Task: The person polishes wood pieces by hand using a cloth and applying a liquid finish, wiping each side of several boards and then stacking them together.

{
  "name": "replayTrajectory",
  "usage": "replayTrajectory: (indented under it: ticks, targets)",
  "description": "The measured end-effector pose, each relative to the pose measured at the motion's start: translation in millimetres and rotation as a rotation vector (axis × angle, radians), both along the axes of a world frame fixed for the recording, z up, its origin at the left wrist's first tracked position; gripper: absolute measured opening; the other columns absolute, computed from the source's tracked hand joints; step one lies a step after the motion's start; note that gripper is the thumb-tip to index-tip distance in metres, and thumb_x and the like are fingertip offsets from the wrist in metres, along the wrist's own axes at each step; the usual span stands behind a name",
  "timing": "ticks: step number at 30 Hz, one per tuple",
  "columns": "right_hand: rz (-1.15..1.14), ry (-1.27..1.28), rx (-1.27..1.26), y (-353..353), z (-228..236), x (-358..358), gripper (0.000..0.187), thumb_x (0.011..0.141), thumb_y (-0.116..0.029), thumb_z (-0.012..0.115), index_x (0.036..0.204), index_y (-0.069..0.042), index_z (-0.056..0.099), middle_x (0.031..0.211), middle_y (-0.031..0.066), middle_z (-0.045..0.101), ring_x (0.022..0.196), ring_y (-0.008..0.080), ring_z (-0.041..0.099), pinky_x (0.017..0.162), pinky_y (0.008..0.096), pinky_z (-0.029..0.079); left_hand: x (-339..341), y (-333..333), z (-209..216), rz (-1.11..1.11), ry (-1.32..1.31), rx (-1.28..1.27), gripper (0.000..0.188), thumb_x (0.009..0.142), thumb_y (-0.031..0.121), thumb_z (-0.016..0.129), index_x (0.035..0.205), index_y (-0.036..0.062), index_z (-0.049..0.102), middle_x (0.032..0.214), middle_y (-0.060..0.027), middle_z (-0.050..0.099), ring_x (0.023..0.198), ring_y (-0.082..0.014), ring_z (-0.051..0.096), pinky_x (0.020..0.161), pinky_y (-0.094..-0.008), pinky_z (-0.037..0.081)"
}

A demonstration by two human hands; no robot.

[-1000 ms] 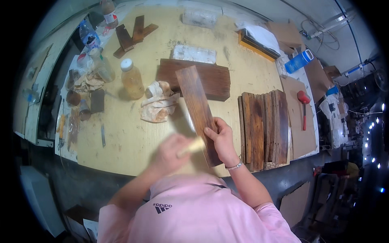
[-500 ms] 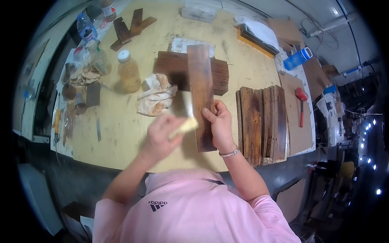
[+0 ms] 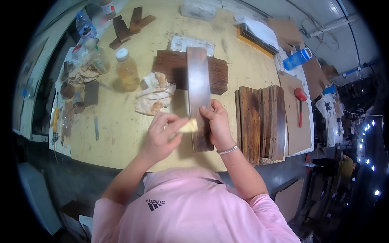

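Note:
A long brown wooden board [image 3: 197, 77] is held up over the table by my right hand [image 3: 219, 124], its thumb on the face and its fingers around the right edge. In my left hand [image 3: 163, 135] a small pale yellow sponge [image 3: 189, 126] is pinched, right by the board's left edge; I cannot tell whether it presses on the board. Behind the board lies a stack of dark brown boards [image 3: 170, 67]. A stained, crumpled cloth [image 3: 154, 95] rests left of that stack. More worn boards [image 3: 259, 121] stand in a row to the right.
A jar of amber liquid [image 3: 128, 73] with a white lid stands left of the cloth. Dark wood offcuts [image 3: 130, 27] lie at the back left, near plastic bottles [image 3: 86, 26]. On the right are a red mallet [image 3: 300, 101] and a blue bottle [image 3: 298, 59].
The board has tilted a little, so its face now reflects more light. My left hand has shifted slightly and shows sharper, with the sponge still at the board's left edge.

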State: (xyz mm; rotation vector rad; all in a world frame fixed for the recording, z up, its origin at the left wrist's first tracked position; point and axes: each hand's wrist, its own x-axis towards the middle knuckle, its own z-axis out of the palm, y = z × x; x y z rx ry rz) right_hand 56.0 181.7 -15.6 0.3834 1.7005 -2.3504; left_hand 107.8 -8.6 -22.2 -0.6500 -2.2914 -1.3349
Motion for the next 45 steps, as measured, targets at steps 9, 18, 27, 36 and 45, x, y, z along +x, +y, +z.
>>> replayTrajectory:
  ticks: [9,18,27,36,45]
  targets:
    - [0.097,-0.019,0.019,-8.8,2.0,9.6,0.019,0.093,0.002,0.058,0.111,0.002,0.056,0.1,0.0089,0.068,0.089,0.0137,0.064,0.083,0.0282,0.05,-3.2,-1.7,-22.0,-0.113,-0.893,0.868,0.044,0.093,-0.004,0.06,0.136,-0.0072,0.052,0.122,-0.0072,0.061,0.106,-0.0102,0.059,0.092,-0.0254,0.049]
    - [0.1,-0.05,0.02,-9.7,0.7,11.6,0.019,0.094,0.002,0.058,0.113,0.002,0.056,0.1,0.0089,0.068,0.091,0.0136,0.064,0.084,0.0283,0.05,-12.0,-8.5,-17.3,-0.209,-0.74,0.85,0.047,0.09,-0.007,0.061,0.137,-0.0054,0.052,0.114,-0.0052,0.06,0.097,-0.0097,0.056,0.085,-0.0251,0.049]
    - [0.034,0.03,0.117,-0.5,-10.9,7.4,0.015,0.092,0.003,0.058,0.108,0.0,0.057,0.097,0.0076,0.068,0.087,0.0121,0.063,0.079,0.0272,0.05,32.7,-4.3,-24.9,-0.151,-0.112,-0.137,0.053,0.073,-0.006,0.066,0.124,0.0106,0.068,0.09,-0.0097,0.053,0.078,-0.0252,0.056,0.067,-0.0344,0.049]
    - [0.018,0.021,0.022,-14.0,6.6,8.3,0.013,0.093,0.001,0.058,0.106,0.001,0.058,0.096,0.0075,0.069,0.085,0.0116,0.063,0.078,0.0271,0.05,2.9,-2.1,-12.2,-0.037,-0.069,-0.109,0.056,0.071,-0.006,0.066,0.125,0.0112,0.067,0.086,-0.0092,0.052,0.073,-0.0259,0.054,0.064,-0.0354,0.048]
    - [0.03,-0.048,0.015,-9.2,8.1,12.0,0.017,0.092,0.002,0.059,0.109,0.002,0.058,0.095,0.0079,0.069,0.084,0.0122,0.064,0.077,0.0277,0.051,5.9,-4.8,-6.7,-0.159,0.123,-0.175,0.044,0.068,-0.006,0.069,0.107,0.0132,0.075,0.088,-0.008,0.052,0.08,-0.0265,0.053,0.068,-0.0359,0.046]
